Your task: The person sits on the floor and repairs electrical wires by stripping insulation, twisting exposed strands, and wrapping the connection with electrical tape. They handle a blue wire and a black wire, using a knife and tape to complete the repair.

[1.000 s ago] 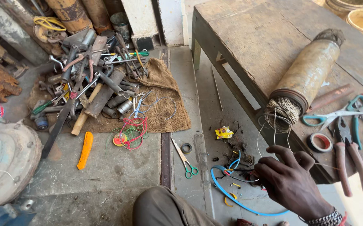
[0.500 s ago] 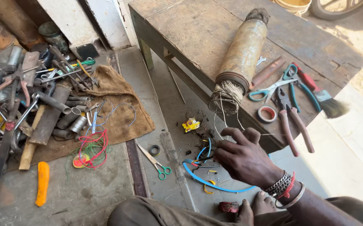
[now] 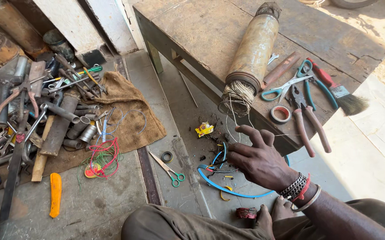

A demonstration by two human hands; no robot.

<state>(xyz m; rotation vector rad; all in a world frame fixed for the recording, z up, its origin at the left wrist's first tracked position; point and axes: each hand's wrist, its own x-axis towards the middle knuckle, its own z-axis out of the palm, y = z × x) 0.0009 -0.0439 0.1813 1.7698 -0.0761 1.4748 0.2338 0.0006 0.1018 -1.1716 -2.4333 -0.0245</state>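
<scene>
You are in a rough outdoor repair workshop. A worn wooden worktop (image 3: pixel 192 31) carries pliers (image 3: pixel 305 118) and scissors (image 3: pixel 285 86). Metal tools (image 3: pixel 37 106) crowd a burlap cloth (image 3: pixel 134 120) on the concrete floor.

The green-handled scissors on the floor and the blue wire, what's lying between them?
In the head view, only bare concrete floor separates the green-handled scissors from the blue wire.

You're getting bright daylight w/ glare at the upper right, soft shade over the floor; edges are bending slightly, focus is holding sharp
</scene>
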